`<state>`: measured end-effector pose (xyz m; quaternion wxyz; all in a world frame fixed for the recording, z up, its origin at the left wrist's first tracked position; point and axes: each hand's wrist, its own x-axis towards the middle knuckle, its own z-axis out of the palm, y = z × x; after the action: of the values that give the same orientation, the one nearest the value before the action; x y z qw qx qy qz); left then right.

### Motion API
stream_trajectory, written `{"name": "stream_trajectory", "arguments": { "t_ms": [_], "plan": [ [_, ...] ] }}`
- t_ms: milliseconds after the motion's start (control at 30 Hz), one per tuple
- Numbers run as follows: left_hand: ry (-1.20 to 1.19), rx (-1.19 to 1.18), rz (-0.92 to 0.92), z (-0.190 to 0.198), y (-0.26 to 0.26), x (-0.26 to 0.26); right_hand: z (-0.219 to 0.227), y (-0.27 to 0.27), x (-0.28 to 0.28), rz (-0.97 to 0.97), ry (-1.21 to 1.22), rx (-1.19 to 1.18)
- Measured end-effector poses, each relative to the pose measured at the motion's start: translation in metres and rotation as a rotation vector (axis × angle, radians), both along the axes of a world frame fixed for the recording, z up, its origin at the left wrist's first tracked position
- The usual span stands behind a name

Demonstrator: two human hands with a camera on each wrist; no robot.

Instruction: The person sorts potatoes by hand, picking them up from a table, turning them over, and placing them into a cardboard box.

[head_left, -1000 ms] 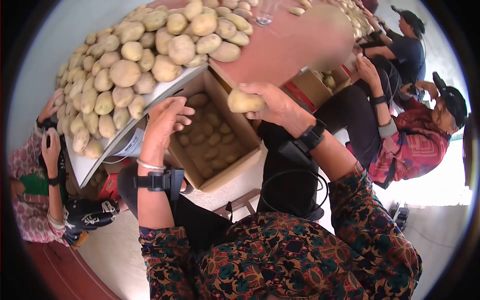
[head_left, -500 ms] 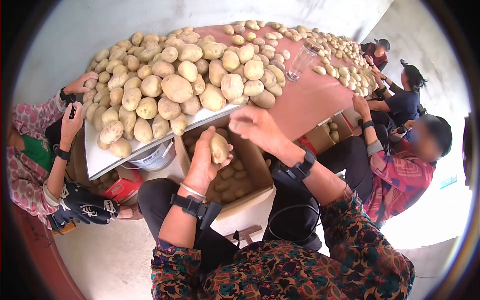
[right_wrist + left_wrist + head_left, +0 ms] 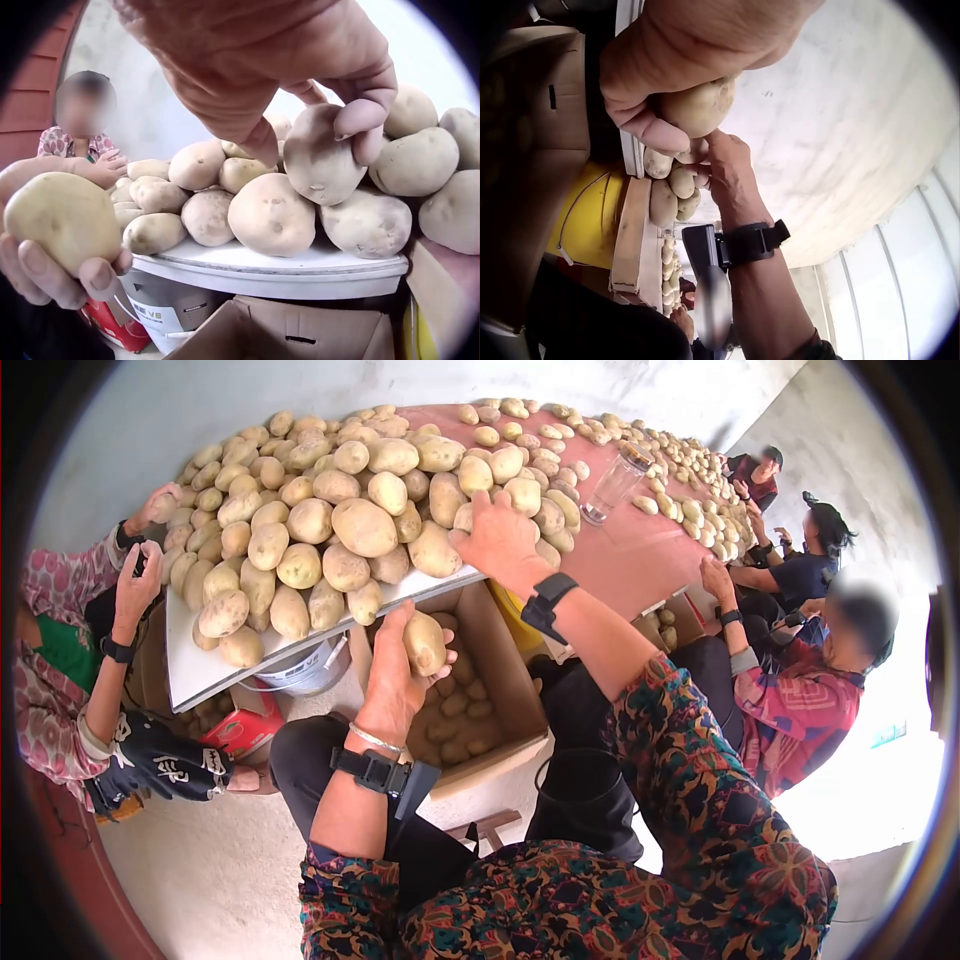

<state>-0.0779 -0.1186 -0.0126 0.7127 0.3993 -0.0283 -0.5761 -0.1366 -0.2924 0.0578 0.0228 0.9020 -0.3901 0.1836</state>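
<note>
My left hand (image 3: 392, 685) holds a smooth, pale-yellow potato (image 3: 426, 644) over the near edge of the table, with its fingers curled round the underside. In the right wrist view that potato shows large at the left. My right hand (image 3: 505, 542) reaches to the front of a big potato pile (image 3: 300, 520). There its thumb and fingers pinch a brownish potato (image 3: 322, 161), which sits on top of others near the white table edge (image 3: 285, 277). Below the hands stands an open cardboard box (image 3: 518, 695) with several potatoes lying in it.
A glass jar (image 3: 615, 482) stands on the red tabletop (image 3: 640, 550). Under the table are a white bucket (image 3: 310, 668), a yellow bucket (image 3: 592, 217) and a red carton (image 3: 245, 728). One person (image 3: 60, 660) sits at the left, several more at the right.
The potato passed from my right hand to my left, which now holds it. My right hand then moved up and forward onto a potato in the pile. The head view swung up toward the table.
</note>
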Motion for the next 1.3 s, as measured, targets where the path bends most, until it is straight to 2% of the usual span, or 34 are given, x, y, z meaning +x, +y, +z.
{"name": "stream_trajectory", "arguments": {
  "t_ms": [67, 133, 167, 233, 267, 333, 400, 433, 467, 500, 600, 667, 733, 800, 867, 967, 1067, 1100, 1133, 1200, 1267, 1300],
  "plan": [
    [0.015, 0.012, -0.023, -0.003, -0.002, 0.005, -0.003, -0.013, -0.002, 0.023, -0.003, -0.036],
    [-0.009, -0.026, -0.037, -0.007, -0.004, 0.01, -0.001, -0.018, -0.011, 0.168, -0.301, 0.159],
    [0.0, -0.038, -0.038, -0.01, -0.005, 0.013, 0.0, -0.021, -0.015, 0.155, -0.286, 0.19],
    [-0.043, 0.009, -0.001, -0.007, -0.005, 0.012, 0.005, -0.019, -0.031, 0.332, -0.824, 1.005],
    [-0.071, 0.038, 0.008, -0.004, -0.005, 0.012, 0.007, -0.015, -0.044, 0.302, -0.823, 1.029],
    [-0.132, 0.082, -0.024, -0.003, -0.004, 0.01, 0.013, -0.006, -0.066, 0.614, -0.994, 1.503],
    [-0.202, 0.112, -0.054, -0.006, -0.001, 0.004, 0.007, 0.01, -0.084, 0.574, -1.099, 1.593],
    [-0.374, 0.118, -0.111, -0.007, -0.001, 0.001, 0.004, 0.014, -0.09, 0.554, -1.2, 1.663],
    [-0.548, 0.118, -0.17, -0.008, 0.0, -0.003, -0.004, 0.011, -0.098, 0.548, -1.21, 1.668],
    [-0.549, 0.127, -0.176, -0.011, -0.001, -0.006, -0.011, 0.008, -0.104, 0.533, -1.187, 1.685],
    [-1.097, 0.249, -0.222, -0.025, -0.003, -0.016, -0.033, 0.0, -0.117, 0.423, -1.209, 1.672],
    [-1.178, 0.31, -0.283, -0.028, -0.003, -0.016, -0.046, -0.01, -0.13, 0.374, -1.094, 1.683],
    [-1.311, 0.317, -0.301, -0.027, -0.004, -0.014, -0.045, -0.009, -0.131, 0.361, -1.102, 1.677],
    [-1.332, 0.227, -0.254, -0.035, -0.011, -0.011, -0.039, -0.004, -0.128, 0.377, -1.107, 1.643],
    [-0.821, 0.086, -0.225, -0.028, -0.01, -0.012, -0.031, 0.012, -0.121, 0.085, -1.175, 1.457],
    [-0.412, 0.093, -0.206, -0.007, -0.015, -0.019, -0.023, 0.02, -0.118, 0.174, -0.985, 1.446],
    [-0.174, -0.044, -0.186, 0.002, -0.017, -0.018, -0.004, 0.042, -0.101, 0.262, -0.839, 1.253],
    [-0.115, -0.103, -0.192, 0.008, -0.017, -0.017, -0.003, 0.048, -0.094, 0.326, -0.766, 1.083],
    [-0.076, -0.161, -0.164, 0.014, -0.014, -0.02, -0.006, 0.049, -0.083, 0.418, -0.735, 1.031],
    [-0.016, -0.188, -0.012, 0.025, -0.01, -0.024, 0.01, 0.058, -0.079, 0.43, -0.556, 1.051],
    [0.007, -0.169, -0.032, 0.01, -0.005, -0.008, 0.016, 0.06, -0.066, 0.406, -0.543, 1.045],
    [0.031, -0.143, -0.062, 0.007, -0.002, -0.003, 0.018, 0.056, -0.059, 0.413, -0.539, 0.937]
  ]
}}
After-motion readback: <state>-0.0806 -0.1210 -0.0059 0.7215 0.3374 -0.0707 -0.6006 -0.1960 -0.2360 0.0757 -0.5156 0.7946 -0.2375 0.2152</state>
